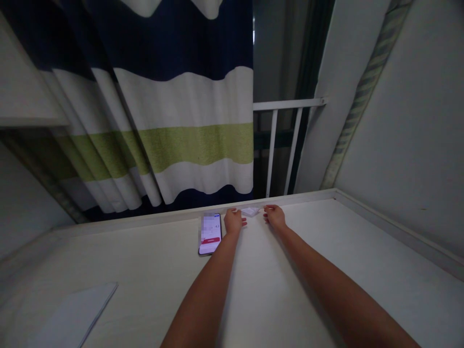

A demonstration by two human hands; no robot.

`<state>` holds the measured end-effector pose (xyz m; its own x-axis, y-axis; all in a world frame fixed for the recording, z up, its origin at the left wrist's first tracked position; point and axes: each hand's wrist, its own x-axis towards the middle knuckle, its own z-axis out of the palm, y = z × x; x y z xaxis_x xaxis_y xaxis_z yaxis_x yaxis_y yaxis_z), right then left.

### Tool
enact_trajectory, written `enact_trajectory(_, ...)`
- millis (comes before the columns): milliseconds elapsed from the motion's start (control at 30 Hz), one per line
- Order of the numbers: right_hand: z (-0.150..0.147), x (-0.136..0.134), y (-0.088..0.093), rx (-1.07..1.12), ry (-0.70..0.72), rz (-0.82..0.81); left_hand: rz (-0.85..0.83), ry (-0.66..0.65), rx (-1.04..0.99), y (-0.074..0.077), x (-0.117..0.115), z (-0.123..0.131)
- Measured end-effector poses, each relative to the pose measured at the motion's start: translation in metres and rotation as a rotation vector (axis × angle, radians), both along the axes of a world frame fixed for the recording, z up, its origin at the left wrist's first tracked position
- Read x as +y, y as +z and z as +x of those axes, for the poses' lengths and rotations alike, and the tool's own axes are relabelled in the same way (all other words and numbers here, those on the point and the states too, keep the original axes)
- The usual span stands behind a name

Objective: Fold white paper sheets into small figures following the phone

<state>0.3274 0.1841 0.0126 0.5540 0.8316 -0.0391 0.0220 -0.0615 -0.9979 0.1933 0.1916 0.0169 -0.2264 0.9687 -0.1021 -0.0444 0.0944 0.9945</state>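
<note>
Both my arms reach forward over a white flat surface (pixel 326 251). My left hand (pixel 234 221) rests near the far edge, fingers curled down onto the surface, just right of a lit phone (pixel 210 233) lying flat. My right hand (pixel 274 215) is a little further right, its fingers bent and pinched at the edge of a small white folded piece (pixel 251 211) that lies between the two hands. Whether the left hand touches that piece is unclear.
A striped curtain (pixel 174 121) in navy, white and green hangs beyond the far edge. A white railing (pixel 286 104) stands beside it. White walls rise at right. A pale flat sheet (pixel 78 311) lies at the near left.
</note>
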Motion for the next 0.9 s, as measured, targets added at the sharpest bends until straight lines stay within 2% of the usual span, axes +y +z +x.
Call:
enact_trajectory(100,-0.002,-0.013,0.009,-0.105,0.003,0.011,0.063,-0.036,0.091,0.013,-0.016,-0.012)
enact_trajectory(200,-0.014,-0.029,0.021,-0.105,0.062,0.043,0.116,-0.071,0.156,0.024,-0.035,-0.03)
enact_trajectory(367,-0.058,-0.066,0.04,-0.023,0.208,0.122,0.184,-0.016,0.163,0.033,-0.075,-0.071)
enact_trajectory(467,-0.089,-0.092,0.043,0.017,0.281,0.147,0.181,0.028,0.187,0.032,-0.1,-0.1)
enact_trajectory(600,-0.124,-0.125,0.035,0.043,0.356,0.152,0.229,0.079,0.288,0.023,-0.134,-0.138)
enact_trajectory(700,-0.143,-0.143,0.022,0.064,0.412,0.151,0.224,0.086,0.281,0.013,-0.155,-0.159)
enact_trajectory(800,-0.155,-0.156,0.007,0.066,0.421,0.133,0.204,0.097,0.271,0.003,-0.172,-0.169)
enact_trajectory(900,-0.161,-0.165,-0.006,0.027,0.419,0.189,0.208,0.079,0.305,-0.005,-0.183,-0.173)
